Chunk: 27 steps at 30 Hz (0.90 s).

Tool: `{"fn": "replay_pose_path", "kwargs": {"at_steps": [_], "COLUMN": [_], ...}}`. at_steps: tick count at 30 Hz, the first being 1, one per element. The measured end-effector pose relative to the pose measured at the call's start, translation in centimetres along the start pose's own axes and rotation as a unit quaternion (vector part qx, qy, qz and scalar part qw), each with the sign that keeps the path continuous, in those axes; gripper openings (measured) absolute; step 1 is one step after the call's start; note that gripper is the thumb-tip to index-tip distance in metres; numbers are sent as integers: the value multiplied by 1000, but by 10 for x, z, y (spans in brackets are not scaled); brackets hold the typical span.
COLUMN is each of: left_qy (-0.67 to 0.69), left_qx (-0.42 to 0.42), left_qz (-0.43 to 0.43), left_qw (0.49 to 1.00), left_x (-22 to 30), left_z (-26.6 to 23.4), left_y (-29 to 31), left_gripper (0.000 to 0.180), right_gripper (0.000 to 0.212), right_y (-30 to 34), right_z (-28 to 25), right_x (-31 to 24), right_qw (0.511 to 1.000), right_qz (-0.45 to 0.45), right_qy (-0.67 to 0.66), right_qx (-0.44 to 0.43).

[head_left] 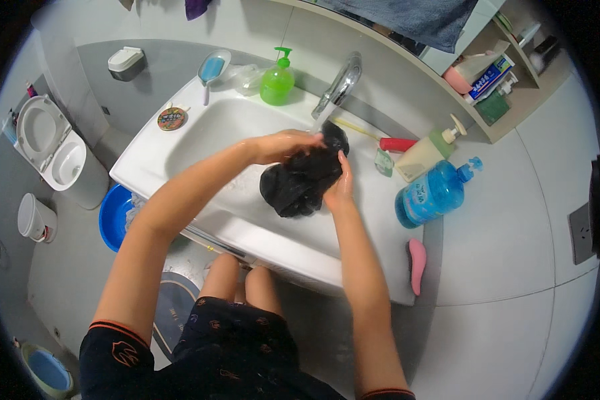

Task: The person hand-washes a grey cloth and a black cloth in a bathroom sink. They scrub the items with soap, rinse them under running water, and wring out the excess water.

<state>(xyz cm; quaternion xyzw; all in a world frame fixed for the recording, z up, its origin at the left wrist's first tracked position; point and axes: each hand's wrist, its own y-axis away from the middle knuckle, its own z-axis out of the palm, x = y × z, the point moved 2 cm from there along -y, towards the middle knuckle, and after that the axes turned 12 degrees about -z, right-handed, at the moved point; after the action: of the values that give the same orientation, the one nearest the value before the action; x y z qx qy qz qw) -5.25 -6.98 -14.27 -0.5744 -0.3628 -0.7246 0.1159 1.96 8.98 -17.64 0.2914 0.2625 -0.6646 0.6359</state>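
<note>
A bunched, wet-looking black cloth (303,179) hangs between my hands over the white sink basin (200,143). On its upper left side my left hand (285,146) grips it, the fingers partly lost among the folds. My right hand (341,185) holds it from the right, thumb upward along the fabric. The top of the cloth is just under the chrome faucet (341,87), where water seems to run onto it. What kind of garment or cloth it is cannot be made out.
Along the back rim stand a green pump bottle (277,83) and a brush with blue bristles (211,69). A round patterned tin (171,119) sits at the left. On the right are a cream pump bottle (425,155), a blue pump bottle (430,194) and a pink brush (417,267).
</note>
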Motion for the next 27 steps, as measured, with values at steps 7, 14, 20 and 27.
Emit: {"fn": "replay_pose_path", "kwargs": {"at_steps": [7, 14, 20, 27], "left_qy": [-125, -348, 142, -35], "left_qx": [340, 236, 183, 30], "left_qz": [-41, -174, -31, -99], "left_qw": [931, 891, 972, 994], "left_x": [-100, -98, -77, -63], "left_z": [-103, -28, 0, -42], "left_y": [-21, -58, -58, -2], "left_gripper": [90, 98, 67, 65], "right_gripper": [44, 70, 81, 52], "right_y": [-8, -49, -57, -8], "right_z": [-29, -124, -39, 11], "right_x": [38, 87, 77, 14], "right_qw": [835, 813, 967, 977], "right_qz": [126, 47, 134, 62], "right_qy": [518, 566, 177, 194], "right_qx": [-137, 130, 125, -62]}}
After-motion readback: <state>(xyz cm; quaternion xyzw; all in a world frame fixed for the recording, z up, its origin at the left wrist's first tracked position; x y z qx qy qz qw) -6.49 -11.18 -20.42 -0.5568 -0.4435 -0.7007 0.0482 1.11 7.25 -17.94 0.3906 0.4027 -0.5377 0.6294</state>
